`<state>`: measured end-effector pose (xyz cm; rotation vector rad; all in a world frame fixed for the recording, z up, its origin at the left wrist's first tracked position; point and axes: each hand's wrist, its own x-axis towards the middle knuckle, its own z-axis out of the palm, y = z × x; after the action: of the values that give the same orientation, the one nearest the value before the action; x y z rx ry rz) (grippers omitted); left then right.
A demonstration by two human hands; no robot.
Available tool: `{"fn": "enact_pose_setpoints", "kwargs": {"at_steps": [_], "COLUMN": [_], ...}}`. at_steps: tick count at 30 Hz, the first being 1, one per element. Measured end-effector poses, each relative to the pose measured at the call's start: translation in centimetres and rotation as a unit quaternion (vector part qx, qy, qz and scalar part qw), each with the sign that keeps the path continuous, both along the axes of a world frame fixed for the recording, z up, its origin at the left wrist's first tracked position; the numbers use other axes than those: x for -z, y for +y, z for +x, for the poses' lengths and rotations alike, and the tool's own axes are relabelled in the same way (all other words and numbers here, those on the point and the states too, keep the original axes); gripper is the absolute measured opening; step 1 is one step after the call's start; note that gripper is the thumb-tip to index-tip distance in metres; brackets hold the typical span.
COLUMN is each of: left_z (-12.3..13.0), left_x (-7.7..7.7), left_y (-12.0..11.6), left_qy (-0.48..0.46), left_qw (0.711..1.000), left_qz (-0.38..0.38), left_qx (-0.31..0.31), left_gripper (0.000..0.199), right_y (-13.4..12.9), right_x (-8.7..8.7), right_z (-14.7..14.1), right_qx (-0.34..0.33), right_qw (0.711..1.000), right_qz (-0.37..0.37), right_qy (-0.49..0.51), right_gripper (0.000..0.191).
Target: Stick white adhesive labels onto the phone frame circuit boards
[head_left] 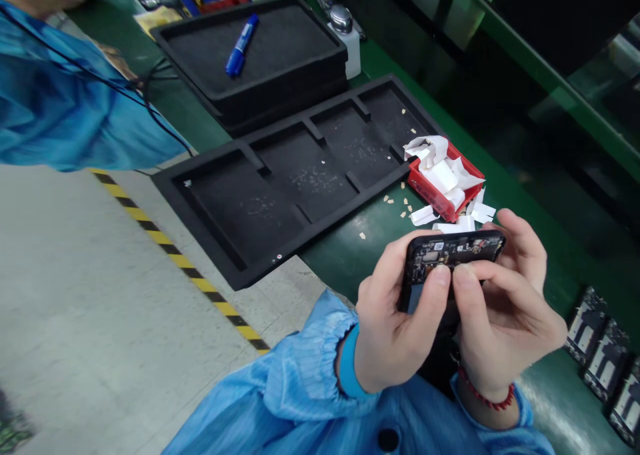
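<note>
An opened smartphone (425,258) with its circuit board bare is held up in front of me, tilted toward my view. My left hand (395,315) grips its left side, the thumb pressing on the board. From the right, my right hand (505,301) closes round the other edge, its thumb and index finger pinched together at the board beside the left thumb. Whatever lies under those fingertips is hidden. Just beyond the phone stands a small red bin (435,198) heaped with white paper strips (443,175), and a few strips lie beside it.
A long black compartment tray (280,238) lies across the green bench (335,261). Behind it, a blue marker (243,45) rests on stacked black trays (280,88), near a dispenser bottle (353,48). Several opened phones (605,358) lie at right. Another person's sleeve (80,101) reaches in at left.
</note>
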<state>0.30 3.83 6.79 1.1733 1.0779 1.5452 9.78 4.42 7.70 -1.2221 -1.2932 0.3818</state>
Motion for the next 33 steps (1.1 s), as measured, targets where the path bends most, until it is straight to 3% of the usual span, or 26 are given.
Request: {"fn": "enact_pose_setpoints", "kwargs": {"at_steps": [5, 13, 28, 33], "left_z": [-0.2, -0.1, 0.1, -0.6], "left_x": [0.1, 0.2, 0.2, -0.1], "left_y": [0.2, 0.3, 0.7, 1.5], "left_qy": [0.000, 0.007, 0.018, -0.063], "left_qw": [1.000, 1.000, 1.000, 0.992], "left_qz": [-0.006, 0.002, -0.007, -0.096], "left_qx": [0.000, 0.006, -0.014, 0.060], "left_gripper": [0.034, 0.032, 0.025, 0.028], "right_y": [0.0, 0.4, 0.9, 1.2], "right_x": [0.2, 0.3, 0.4, 1.3], "right_z": [0.6, 0.9, 0.8, 1.3], "right_qx": [-0.036, -0.049, -0.037, -0.066], "right_qw": [0.999, 0.999, 0.999, 0.994], "right_qz": [-0.001, 0.013, -0.003, -0.039], "right_qy": [0.033, -0.007, 0.001, 0.076], "right_gripper": [0.021, 0.023, 0.021, 0.018]}}
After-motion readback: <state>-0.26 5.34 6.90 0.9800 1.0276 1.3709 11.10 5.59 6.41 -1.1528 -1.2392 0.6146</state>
